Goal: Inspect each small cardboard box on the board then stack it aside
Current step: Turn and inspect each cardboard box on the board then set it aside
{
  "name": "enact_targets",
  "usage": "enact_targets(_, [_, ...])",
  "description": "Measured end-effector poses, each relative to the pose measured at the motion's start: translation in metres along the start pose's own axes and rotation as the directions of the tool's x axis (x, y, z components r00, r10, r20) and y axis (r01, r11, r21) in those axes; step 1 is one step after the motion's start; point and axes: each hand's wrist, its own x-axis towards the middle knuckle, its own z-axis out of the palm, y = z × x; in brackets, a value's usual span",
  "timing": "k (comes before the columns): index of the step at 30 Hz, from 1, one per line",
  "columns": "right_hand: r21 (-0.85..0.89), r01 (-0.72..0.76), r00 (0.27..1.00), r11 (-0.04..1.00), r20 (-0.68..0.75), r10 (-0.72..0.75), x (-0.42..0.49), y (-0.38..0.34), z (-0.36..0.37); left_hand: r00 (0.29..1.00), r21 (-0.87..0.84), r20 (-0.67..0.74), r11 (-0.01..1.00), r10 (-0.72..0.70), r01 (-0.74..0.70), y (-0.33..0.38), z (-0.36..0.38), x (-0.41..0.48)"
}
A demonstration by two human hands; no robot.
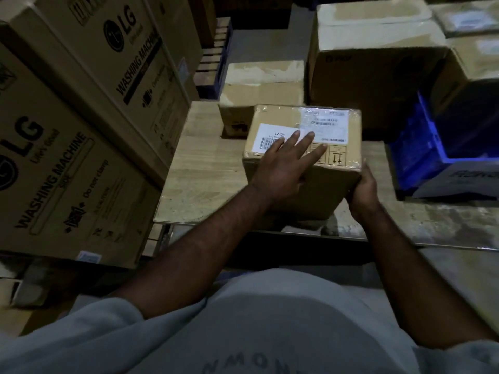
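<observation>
A small cardboard box (334,155) with white shipping labels and a barcode on top sits on the pale wooden board (205,168). My left hand (283,163) lies flat on its top with straight fingers across the barcode label. My right hand (363,190) grips the box's near right corner; its fingers are mostly hidden behind the box. A second small cardboard box (259,95) stands on the board just behind it.
Large washing machine cartons (70,147) crowd the left side. A big taped carton (375,63) stands at the back right, with more cartons (475,63) beyond it. A blue crate (421,149) sits to the right. A worn bench edge (432,225) runs along the front.
</observation>
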Motion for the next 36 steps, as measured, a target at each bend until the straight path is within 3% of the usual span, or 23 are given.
enact_targets(2, [-0.019, 0.087, 0.995, 0.996, -0.054, -0.087, -0.012, -0.012, -0.007, 0.999, 0.004, -0.003, 0.999, -0.040, 0.040, -0.001, 0.002, -0.004])
enact_targets(4, [-0.182, 0.293, 0.948, 0.939, -0.071, -0.310, -0.027, -0.025, -0.008, 0.995, 0.026, -0.002, 0.995, -0.098, 0.098, -0.004, 0.001, -0.009])
enact_targets(6, [-0.445, 0.499, 0.840, 0.744, 0.037, -0.541, -0.038, -0.037, -0.007, 0.988, 0.068, -0.011, 0.986, -0.154, 0.154, -0.010, -0.001, -0.013])
enact_targets(8, [-0.635, 0.621, 0.716, 0.461, 0.219, -0.663, -0.044, -0.043, -0.002, 0.975, 0.083, -0.012, 0.972, -0.221, 0.222, -0.016, -0.001, -0.017])
enact_targets(11, [-0.725, 0.675, 0.617, 0.135, 0.455, -0.642, -0.041, -0.040, 0.006, 0.958, 0.057, -0.016, 0.956, -0.287, 0.288, -0.021, 0.004, -0.022])
enact_targets(15, [-0.780, 0.593, 0.590, -0.198, 0.589, -0.552, -0.033, -0.026, 0.007, 0.960, 0.022, -0.010, 0.960, -0.280, 0.281, -0.021, 0.007, -0.024])
enact_targets(23, [-0.785, 0.544, 0.566, -0.296, 0.604, -0.561, -0.029, -0.022, 0.006, 0.956, 0.024, 0.004, 0.956, -0.293, 0.293, -0.020, 0.007, -0.022])
enact_targets(27, [-0.785, 0.546, 0.612, -0.293, 0.613, -0.500, -0.034, -0.033, 0.009, 0.943, -0.003, 0.057, 0.944, -0.329, 0.329, -0.016, -0.003, -0.018])
enact_targets(32, [-0.800, 0.585, 0.665, -0.134, 0.567, -0.487, -0.031, -0.055, 0.017, 0.916, -0.078, 0.095, 0.915, -0.389, 0.397, -0.011, -0.022, -0.001])
enact_targets(36, [-0.836, 0.537, 0.716, -0.119, 0.525, -0.459, -0.006, -0.077, 0.027, 0.906, -0.129, 0.098, 0.897, -0.412, 0.422, -0.015, -0.034, 0.022])
